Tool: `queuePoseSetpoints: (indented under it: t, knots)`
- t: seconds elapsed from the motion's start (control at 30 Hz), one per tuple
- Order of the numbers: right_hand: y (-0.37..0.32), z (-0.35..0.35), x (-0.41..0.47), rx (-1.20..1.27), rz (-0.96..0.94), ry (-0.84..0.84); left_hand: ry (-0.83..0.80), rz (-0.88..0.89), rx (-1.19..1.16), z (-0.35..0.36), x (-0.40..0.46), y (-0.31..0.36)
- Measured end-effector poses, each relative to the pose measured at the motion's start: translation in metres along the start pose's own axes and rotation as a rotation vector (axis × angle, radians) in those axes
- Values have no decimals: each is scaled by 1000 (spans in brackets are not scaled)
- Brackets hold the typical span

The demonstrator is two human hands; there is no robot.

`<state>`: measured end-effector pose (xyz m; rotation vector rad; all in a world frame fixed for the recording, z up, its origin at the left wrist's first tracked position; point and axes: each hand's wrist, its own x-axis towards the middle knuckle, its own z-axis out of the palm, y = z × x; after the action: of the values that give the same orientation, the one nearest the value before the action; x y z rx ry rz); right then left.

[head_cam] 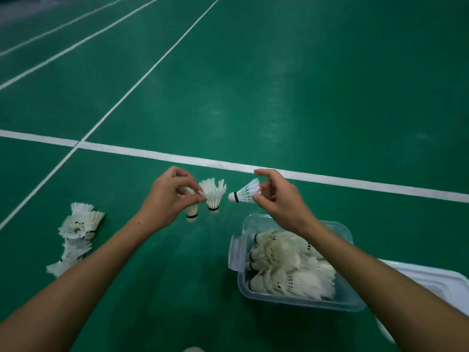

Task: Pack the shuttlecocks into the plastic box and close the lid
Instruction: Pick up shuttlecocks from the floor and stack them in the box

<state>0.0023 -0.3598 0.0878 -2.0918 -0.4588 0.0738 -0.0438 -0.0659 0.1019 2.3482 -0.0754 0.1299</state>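
My left hand pinches the feathers of two white shuttlecocks, their corks pointing down above the floor. To its right, my right hand pinches a third shuttlecock by its feathers, with the cork pointing left. Both hands hover just beyond the clear plastic box, which is open and holds several white shuttlecocks. The box's white lid lies on the floor to the right of the box, partly hidden by my right forearm.
A pile of several loose shuttlecocks lies on the green court floor at the left, by my left forearm. White court lines cross the floor beyond my hands.
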Motion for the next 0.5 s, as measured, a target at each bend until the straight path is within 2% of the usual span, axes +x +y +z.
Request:
queuePoseSetpoints:
  t: [0.13, 0.3, 0.5]
  knots:
    - [16, -55, -54, -10, 92, 125, -33, 98, -39, 34, -3, 49]
    - [41, -94, -123, -2, 222, 212, -61, 138, -70, 74, -13, 76]
    - [66, -97, -179, -69, 294, 156, -97, 195, -34, 89, -14, 76]
